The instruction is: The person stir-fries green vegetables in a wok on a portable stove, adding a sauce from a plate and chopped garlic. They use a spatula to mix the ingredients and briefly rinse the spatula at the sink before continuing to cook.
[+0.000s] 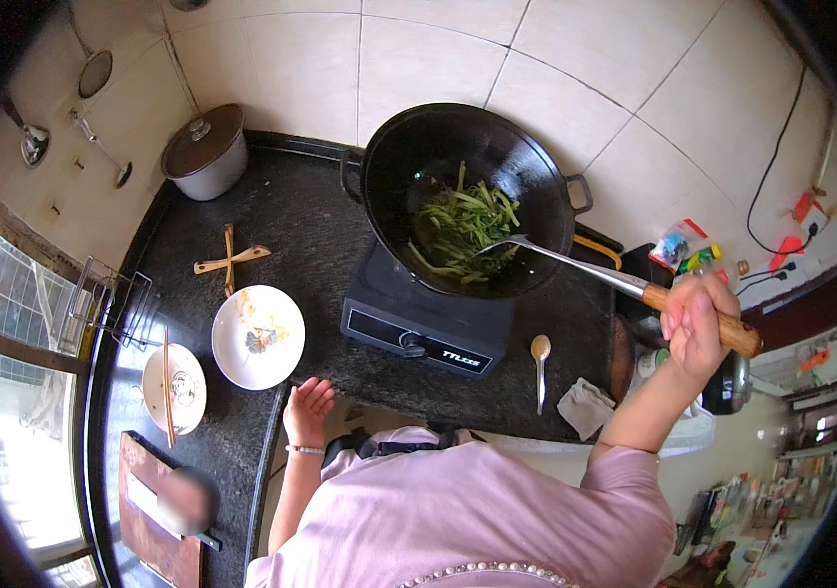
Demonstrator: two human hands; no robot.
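My right hand (698, 316) grips the wooden handle of a long metal wok spatula (587, 270). The spatula's blade rests among cut green vegetables (471, 220) in a large black wok (389, 173). The wok sits on a black single-burner gas stove (426, 323) with a front knob. My left hand (310, 403) hangs at the counter's edge with its palm up and holds nothing. Just beyond it stands a white plate (231, 345) with food residue. Beside that plate is a patterned bowl (182, 419) with wooden chopsticks (168, 389) across it.
A lidded pot (207, 173) stands in the back left corner, with a wooden trivet (231, 259) in front. At left lies a knife on a cutting board (139, 507), partly blurred. A spoon (540, 375), a cloth (586, 408) and bagged seasonings (679, 244) lie to the right.
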